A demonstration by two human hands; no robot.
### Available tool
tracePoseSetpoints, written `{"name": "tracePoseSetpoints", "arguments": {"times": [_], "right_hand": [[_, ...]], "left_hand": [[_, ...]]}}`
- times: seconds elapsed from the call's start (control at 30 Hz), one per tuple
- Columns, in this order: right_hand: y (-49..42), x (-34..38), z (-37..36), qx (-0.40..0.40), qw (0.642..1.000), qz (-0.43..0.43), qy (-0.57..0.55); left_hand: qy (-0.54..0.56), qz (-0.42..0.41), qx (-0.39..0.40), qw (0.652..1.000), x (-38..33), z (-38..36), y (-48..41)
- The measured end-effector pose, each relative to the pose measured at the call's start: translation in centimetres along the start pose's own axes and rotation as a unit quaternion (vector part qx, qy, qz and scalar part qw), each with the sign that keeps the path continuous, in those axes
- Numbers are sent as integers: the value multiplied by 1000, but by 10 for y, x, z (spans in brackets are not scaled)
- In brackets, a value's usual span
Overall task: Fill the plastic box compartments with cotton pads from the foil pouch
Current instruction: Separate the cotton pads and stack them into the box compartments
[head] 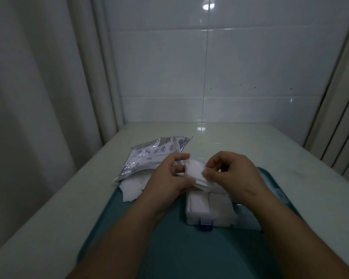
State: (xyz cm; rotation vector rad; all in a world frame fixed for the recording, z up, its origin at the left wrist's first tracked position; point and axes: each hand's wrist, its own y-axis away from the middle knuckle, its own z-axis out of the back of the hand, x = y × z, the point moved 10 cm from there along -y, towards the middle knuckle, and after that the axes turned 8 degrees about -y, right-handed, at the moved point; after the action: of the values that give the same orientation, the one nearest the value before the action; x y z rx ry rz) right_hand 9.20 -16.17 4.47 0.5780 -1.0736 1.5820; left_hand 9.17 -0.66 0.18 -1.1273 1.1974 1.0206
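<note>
**Cotton pads (195, 170) gripped in both hands over the far end of the plastic box (208, 210)**

Standing by, I see the left hand (169, 176) with its fingers curled round the left edge of a small white stack. The right hand (232, 174) pinches the opposite edge between thumb and forefinger. Neither hand is free; both are closed on the same pads. The stack runs across from one hand to the other, with its flat face tipped up a little toward the person.

Straight below the stack, and reaching back toward the person, sits the clear box. Its blue latch (206, 225) faces the person, and an inner wall runs away from them, splitting the near part into a left and a right compartment. Both look white with pads already, though the dim light makes the fill level hard to judge. The far end is hidden under the hands, so I cannot tell its state.

I judge the coming move to be a short drop, since the box lies under the stack rather than to either side. The right hand hangs more squarely over the box, while the left sits nearer its left edge.

The box rests on a teal tray (149, 242). Off to the left, the foil pouch (149, 158) lies flat across the tray's far corner and the desk (270, 146). Its long axis slants from near-left to far-right, and loose pads (131, 190) spill from its near end onto the tray.
</note>
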Motion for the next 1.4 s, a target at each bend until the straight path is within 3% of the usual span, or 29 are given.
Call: {"name": "tracePoseSetpoints", "arguments": {"times": [0.1,0.23,0.43,0.7,0.87,1.07,1.4], "right_hand": [[0,0,-1,3,1000,1,7],[2,4,-3,12,1000,10,17],[9,0,-18,114,991,-46,-54],[2,0,26,50,993,-76,-71],[20,-13,41,43,994,-95,-8],[40,-34,60,48,989,-134,35],[47,-52,53,95,970,-181,129]], "left_hand": [[13,4,-9,1000,0,0,0],[-79,-11,-58,995,-5,8,2],[-74,-41,-54,995,-15,6,6],[-120,-8,-70,990,-22,-16,1],[-227,-21,-84,970,-28,-36,1],[-377,-21,-26,926,-22,-75,1],[-509,-1,46,859,-12,-102,5]]}}
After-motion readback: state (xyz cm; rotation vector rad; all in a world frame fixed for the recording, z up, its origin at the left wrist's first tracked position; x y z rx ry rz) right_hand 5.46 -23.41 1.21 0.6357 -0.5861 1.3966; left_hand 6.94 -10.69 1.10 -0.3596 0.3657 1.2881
